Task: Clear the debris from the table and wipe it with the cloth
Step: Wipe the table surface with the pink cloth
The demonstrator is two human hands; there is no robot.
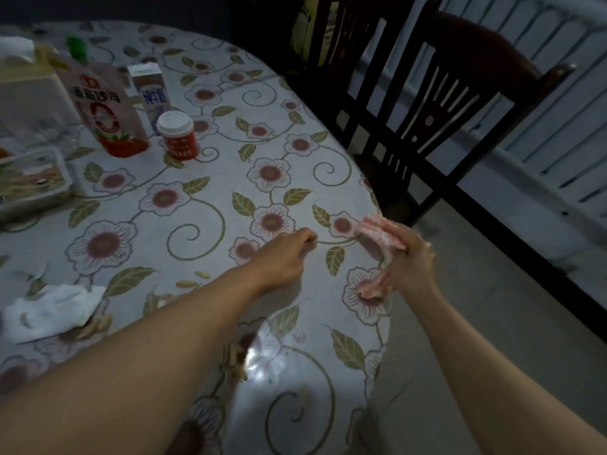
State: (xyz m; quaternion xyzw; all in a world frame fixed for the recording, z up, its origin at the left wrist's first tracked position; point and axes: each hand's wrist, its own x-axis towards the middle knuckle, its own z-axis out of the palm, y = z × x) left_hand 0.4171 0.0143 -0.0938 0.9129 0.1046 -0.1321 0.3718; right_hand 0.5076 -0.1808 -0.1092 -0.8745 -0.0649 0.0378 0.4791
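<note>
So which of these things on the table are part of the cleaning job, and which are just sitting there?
Part of the job:
- pink cloth, held in the right hand
- scattered husks and a crumpled white tissue on the table
- left hand, closed, fingertips pinched low over the table

Just lying about:
- red sauce pouch
- milk carton
- red jar
- food tray
- chairs

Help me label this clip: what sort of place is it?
Probably a home dining area: a table under a flowered cover, dark wooden chairs beside it, and a sauce pouch and milk carton.
</note>
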